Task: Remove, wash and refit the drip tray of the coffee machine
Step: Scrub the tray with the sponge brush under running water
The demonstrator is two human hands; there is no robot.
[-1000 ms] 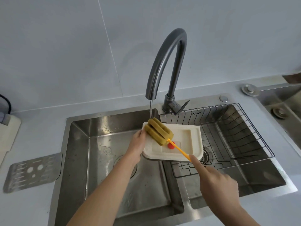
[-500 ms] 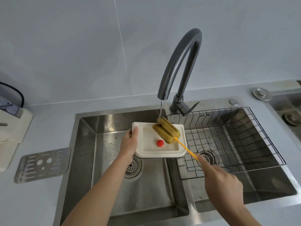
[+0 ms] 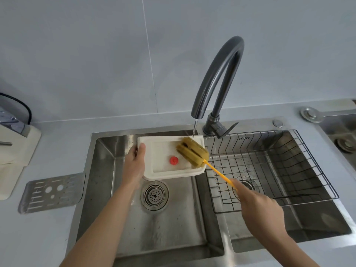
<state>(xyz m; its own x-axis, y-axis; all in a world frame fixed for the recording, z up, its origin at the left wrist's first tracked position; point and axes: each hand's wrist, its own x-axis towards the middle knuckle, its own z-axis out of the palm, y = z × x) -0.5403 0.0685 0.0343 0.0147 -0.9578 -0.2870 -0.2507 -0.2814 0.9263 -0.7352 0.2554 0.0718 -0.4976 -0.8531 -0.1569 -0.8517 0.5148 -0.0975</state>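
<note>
The white drip tray (image 3: 163,172) with a red float button (image 3: 173,160) hangs over the left sink basin, under the running tap. My left hand (image 3: 135,164) grips its left edge, thumb on the rim. My right hand (image 3: 258,211) holds the orange handle of a sponge brush; its yellow-green sponge head (image 3: 192,152) lies in the tray's right side, where the thin water stream lands. The tray's metal grate (image 3: 52,192) lies on the counter to the left of the sink. A corner of the cream coffee machine (image 3: 13,151) shows at the far left.
A dark curved faucet (image 3: 217,83) stands behind the divider of the double steel sink (image 3: 107,151). A wire rack (image 3: 269,166) fills the right basin. The left basin's drain strainer (image 3: 154,195) lies below the tray. A second sink edge (image 3: 341,135) shows at the far right.
The sponge head has slid from the tray's left end to its right side. The tray has shifted left over the left basin, and the view has panned left.
</note>
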